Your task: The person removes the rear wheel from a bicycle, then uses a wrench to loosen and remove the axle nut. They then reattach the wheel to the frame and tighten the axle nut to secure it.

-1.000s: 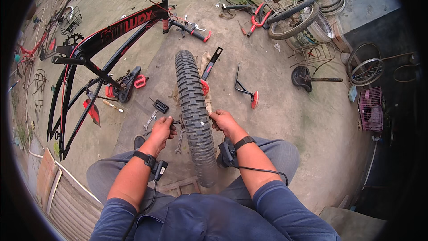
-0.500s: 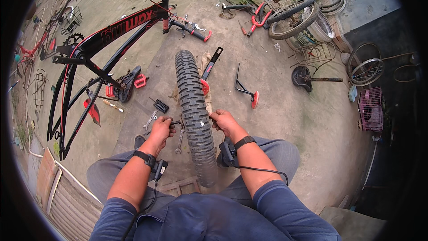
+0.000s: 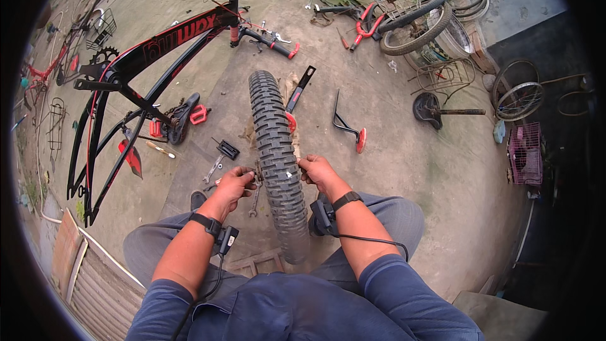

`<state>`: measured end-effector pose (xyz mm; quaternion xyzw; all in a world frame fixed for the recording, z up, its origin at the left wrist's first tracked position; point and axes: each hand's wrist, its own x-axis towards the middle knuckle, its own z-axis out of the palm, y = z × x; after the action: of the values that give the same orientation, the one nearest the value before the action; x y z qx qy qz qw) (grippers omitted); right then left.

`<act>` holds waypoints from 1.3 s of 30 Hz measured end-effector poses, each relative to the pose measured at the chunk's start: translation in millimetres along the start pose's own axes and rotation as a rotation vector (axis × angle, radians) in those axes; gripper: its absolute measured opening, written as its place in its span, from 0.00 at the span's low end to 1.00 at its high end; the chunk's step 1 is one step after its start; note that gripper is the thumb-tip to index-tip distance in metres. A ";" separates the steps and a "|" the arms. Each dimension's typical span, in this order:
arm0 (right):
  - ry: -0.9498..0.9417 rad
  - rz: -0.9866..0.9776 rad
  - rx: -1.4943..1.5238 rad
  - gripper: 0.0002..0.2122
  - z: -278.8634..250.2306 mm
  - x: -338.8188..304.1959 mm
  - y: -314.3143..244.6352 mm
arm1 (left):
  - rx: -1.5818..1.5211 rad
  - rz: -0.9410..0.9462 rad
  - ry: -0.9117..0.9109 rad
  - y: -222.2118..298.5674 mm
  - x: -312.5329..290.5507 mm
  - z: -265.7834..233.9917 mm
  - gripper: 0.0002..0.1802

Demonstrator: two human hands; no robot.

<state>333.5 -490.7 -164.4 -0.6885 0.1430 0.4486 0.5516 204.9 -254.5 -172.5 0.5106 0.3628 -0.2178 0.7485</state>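
A bicycle wheel with a chunky black tyre [image 3: 276,145] stands upright between my knees, its tread toward me. On its left side my left hand [image 3: 236,184] has its fingers closed at the hub, around the end of the axle, which they cover. Across the tyre my right hand [image 3: 319,173] pinches with thumb and fingers near the hub; what lies between them is hidden. A wrench [image 3: 255,199] lies on the ground below my left hand. Beside it are another wrench [image 3: 213,171] and a black pedal [image 3: 228,149].
A black and red bicycle frame [image 3: 183,33] stands upside down at the left. Ahead lie a black bar with a red end [image 3: 300,91] and a kickstand [image 3: 346,123]. A saddle [image 3: 428,111], old wheels [image 3: 416,28] and a pink wire cage [image 3: 525,155] are to the right.
My left hand has moved right, closer against the wheel, covering the dark axle end that showed before. The wheel has shifted very slightly to the right. My right hand stays nearly in place.
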 end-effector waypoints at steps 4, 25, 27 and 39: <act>0.007 -0.002 -0.009 0.12 0.2 -0.5 0.0 | 0.016 0.017 -0.010 -3.3 3.2 -1.8 0.15; 0.007 0.027 0.058 0.17 -0.6 3.6 6.4 | -0.054 0.049 0.008 -15.2 17.1 -10.3 0.16; 0.000 0.007 0.061 0.16 -0.2 5.0 7.7 | -0.102 0.036 0.010 -9.7 9.4 -8.3 0.17; -0.088 -0.024 0.106 0.11 4.4 3.7 5.3 | -0.245 0.080 -0.036 13.0 -13.0 3.0 0.15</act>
<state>329.9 -487.6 -170.6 -0.6395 0.1339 0.4637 0.5984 206.6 -252.9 -154.1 0.4253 0.3525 -0.1510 0.8198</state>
